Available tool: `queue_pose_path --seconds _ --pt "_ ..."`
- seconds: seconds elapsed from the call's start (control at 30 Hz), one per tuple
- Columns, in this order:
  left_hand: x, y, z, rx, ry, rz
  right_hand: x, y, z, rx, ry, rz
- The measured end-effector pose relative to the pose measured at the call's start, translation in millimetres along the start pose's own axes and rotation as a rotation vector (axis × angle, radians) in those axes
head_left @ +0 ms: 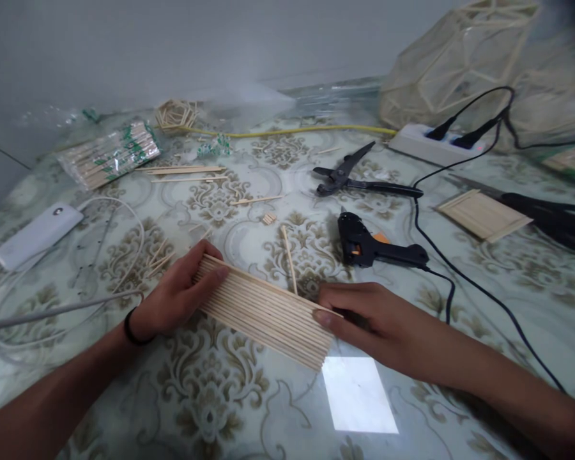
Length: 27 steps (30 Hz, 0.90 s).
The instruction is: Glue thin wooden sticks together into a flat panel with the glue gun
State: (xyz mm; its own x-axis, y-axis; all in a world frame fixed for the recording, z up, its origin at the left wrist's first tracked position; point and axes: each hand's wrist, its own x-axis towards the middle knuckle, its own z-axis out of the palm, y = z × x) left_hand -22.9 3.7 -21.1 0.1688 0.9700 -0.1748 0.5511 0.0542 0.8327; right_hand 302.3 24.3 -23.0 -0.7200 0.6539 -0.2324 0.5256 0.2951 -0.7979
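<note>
Pale tan stick panel (268,313) at centre, cream tablecloth (211,396) w/ grey-green damask scrolls, blk glue gun (374,246) w/ orange trigger at 2 o'clock, blk pliers (359,179) at 1, yellow cable (292,132) at 12, green-white packet (110,153) at 10

The left forearm (67,383) enters from the lower left corner and runs up and to the right, bare. The left grip (177,297) sits left of centre, back upward, fingers (213,273) loosely bent and pointing right toward mid-frame; closure cannot be confirmed. The right forearm (483,377) enters from the lower right edge and runs up and to the left. The right grip (364,316) lies just right of centre, back upward, fingers (326,317) straight, held together, pointing left. The two grips face each other, apart.
</note>
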Motion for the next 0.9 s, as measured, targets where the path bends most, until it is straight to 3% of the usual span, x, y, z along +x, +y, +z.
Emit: queue_pose_path --seconds 0.9 --pt "-2.5 1.5 -1.3 0.032 0.012 0.007 1.7 1.7 1.1 0.008 0.008 -0.012"
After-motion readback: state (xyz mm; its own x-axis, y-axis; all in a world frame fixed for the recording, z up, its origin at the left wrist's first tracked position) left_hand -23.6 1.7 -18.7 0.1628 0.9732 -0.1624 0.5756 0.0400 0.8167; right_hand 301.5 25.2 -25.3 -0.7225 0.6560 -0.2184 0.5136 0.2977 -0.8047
